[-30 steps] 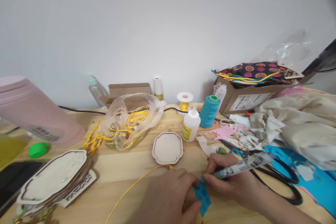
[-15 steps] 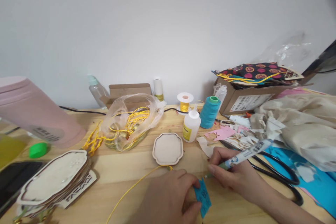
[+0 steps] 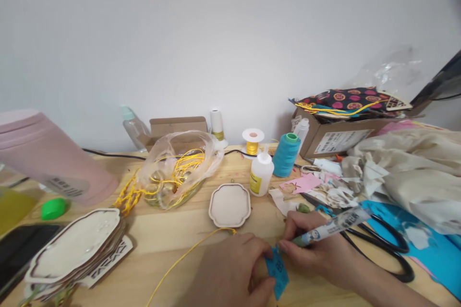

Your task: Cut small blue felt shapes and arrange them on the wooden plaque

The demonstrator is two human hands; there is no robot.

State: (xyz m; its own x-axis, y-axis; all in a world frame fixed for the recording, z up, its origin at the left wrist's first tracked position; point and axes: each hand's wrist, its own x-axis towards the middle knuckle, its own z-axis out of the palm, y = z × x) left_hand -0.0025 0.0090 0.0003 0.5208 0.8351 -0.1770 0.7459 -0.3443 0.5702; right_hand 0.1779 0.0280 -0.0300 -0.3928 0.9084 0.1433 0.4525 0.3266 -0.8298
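Between the thumb and fingers of my left hand (image 3: 234, 271) is a small blue piece of fabric or paper (image 3: 277, 271) with dark marks on it. My right hand (image 3: 317, 244) grips a pen (image 3: 333, 228) with a printed white barrel, its tip end down at the blue piece's upper right edge. The tip itself is hidden by my fingers. A yellow cord (image 3: 180, 260) runs from beside my left hand toward the front edge. Just beyond my hands lies a pale scalloped wooden plaque (image 3: 229, 205) with a small loop on top.
A glue bottle (image 3: 261, 176) and a blue thread cone (image 3: 287, 156) stand behind the plaque. Black-handled scissors (image 3: 391, 249) lie right, near fabric scraps and a cardboard box (image 3: 340, 139). Left are stacked plaques (image 3: 77, 244), a plastic bag (image 3: 180, 168) of bells and cord, and a pink tumbler (image 3: 54, 158).
My right hand has moved slightly left and down with the pen, closer to the blue piece. A small green scrap now shows behind it. My left hand keeps its hold.
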